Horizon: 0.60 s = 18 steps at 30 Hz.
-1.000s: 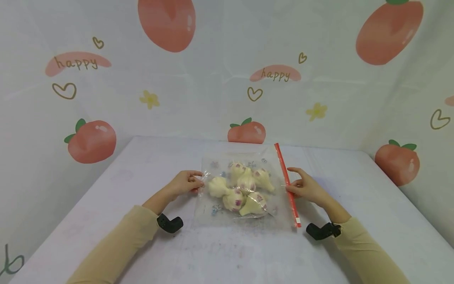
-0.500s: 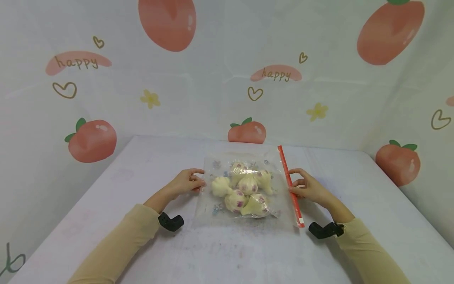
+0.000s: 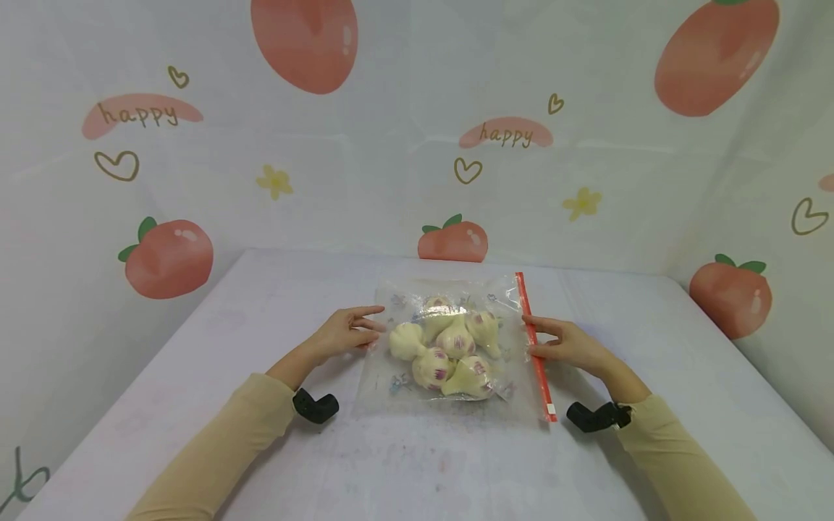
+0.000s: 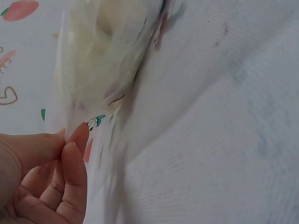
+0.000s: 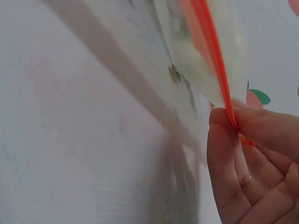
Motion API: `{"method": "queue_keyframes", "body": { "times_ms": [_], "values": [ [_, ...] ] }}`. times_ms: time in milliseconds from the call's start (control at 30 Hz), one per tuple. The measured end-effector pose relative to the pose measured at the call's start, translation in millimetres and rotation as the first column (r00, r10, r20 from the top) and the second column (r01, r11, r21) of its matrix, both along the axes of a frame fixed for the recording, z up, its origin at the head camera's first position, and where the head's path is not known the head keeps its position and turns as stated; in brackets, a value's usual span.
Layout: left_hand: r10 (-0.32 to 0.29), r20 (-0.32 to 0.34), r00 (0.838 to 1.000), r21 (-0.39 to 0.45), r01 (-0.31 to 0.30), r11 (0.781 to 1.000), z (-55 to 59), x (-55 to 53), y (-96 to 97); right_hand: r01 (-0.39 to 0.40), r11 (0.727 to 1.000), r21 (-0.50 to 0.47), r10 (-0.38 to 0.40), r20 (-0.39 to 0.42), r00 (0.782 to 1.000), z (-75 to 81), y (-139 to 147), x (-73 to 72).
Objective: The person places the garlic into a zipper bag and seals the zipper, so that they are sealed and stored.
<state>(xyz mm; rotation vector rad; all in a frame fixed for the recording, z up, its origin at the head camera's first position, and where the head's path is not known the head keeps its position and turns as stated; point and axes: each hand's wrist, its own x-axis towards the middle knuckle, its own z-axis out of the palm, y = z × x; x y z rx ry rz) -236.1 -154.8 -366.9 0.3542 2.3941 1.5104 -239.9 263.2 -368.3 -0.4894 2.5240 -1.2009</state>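
Observation:
A clear zip bag [image 3: 391, 394] with small printed pictures lies in the middle of the table, holding several garlic bulbs [image 3: 433, 367] with purple markings. Its red zip strip [image 3: 541, 376] runs down the right side. At the bag's left edge, my left hand [image 3: 339, 334] pinches the plastic between thumb and fingers, as the left wrist view shows. My right hand [image 3: 573, 346] has the red strip between thumb and fingertips, seen closely in the right wrist view. In both wrist views the bag's edge stands raised at the fingers, and the garlic looks hazy through the plastic.
The white-covered table [image 3: 391, 477] stretches around the bag to a patterned backdrop [image 3: 365, 195] with printed fruit and hearts. A black wrist device [image 3: 316, 407] sits at the left sleeve, another black device [image 3: 596, 417] at the right.
The bag has shifted a little to the right, and its red strip's far end has come down toward me. The garlic bulbs have settled slightly. Fingers on both hands reach out straighter.

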Motion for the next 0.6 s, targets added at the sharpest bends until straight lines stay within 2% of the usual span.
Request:
{"method": "queue_keyframes", "body": {
  "times_ms": [167,600],
  "values": [
    [0.009,0.006,1.0,0.022,-0.009,1.0,-0.1,-1.2,0.8,0.027,1.0,0.002,-0.027,0.043,0.999,2.0,2.3,0.3],
    [-0.017,0.006,1.0,0.027,0.017,1.0,-1.5,-3.7,-1.5,0.003,1.0,-0.026,-0.002,0.046,0.999,-0.2,5.7,-1.4]
  ]
}}
